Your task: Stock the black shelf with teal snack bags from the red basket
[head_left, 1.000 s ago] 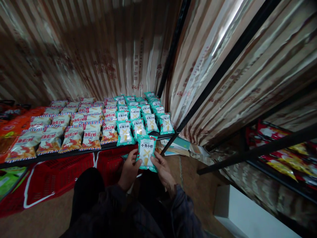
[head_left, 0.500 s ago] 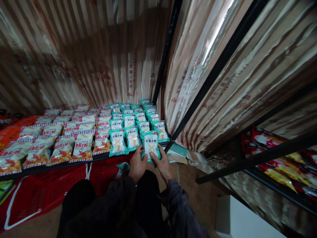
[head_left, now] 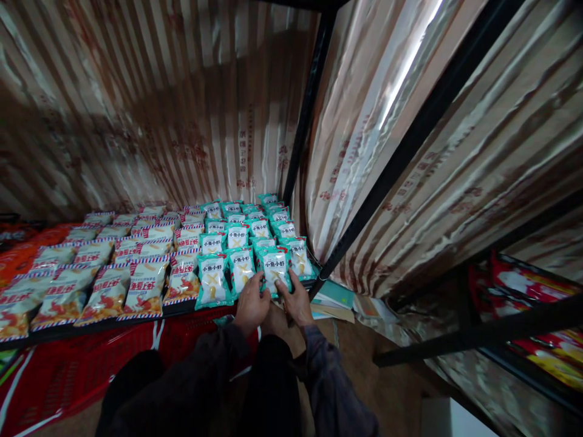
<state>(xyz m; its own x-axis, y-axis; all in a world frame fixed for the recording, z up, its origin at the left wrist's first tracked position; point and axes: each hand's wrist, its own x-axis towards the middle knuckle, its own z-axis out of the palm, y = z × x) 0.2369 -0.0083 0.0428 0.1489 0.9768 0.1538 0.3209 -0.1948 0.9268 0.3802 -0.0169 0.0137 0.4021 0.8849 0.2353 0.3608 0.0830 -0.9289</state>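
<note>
A teal-and-white snack bag [head_left: 274,264] lies at the front edge of the shelf, gripped at its lower corners between both hands. My left hand [head_left: 251,303] pinches its lower left side, and my right hand [head_left: 297,299] has its thumb on the lower right. More teal bags stand in rows behind it; one [head_left: 212,280] is at the front left of the group and another [head_left: 299,257] is just to the right of the held bag. White bags with orange pictures [head_left: 144,285] fill the shelf further left.
Red baskets [head_left: 91,358] with white handles sit below the shelf. A black post [head_left: 364,212] slants down right of my hands. Books or papers [head_left: 334,295] lie beside its foot. Red and yellow packets [head_left: 542,285] are on a shelf at the right.
The held bag has gone from in front of the row to in line with its front bags, both hands moving with it. The view has shifted slightly.
</note>
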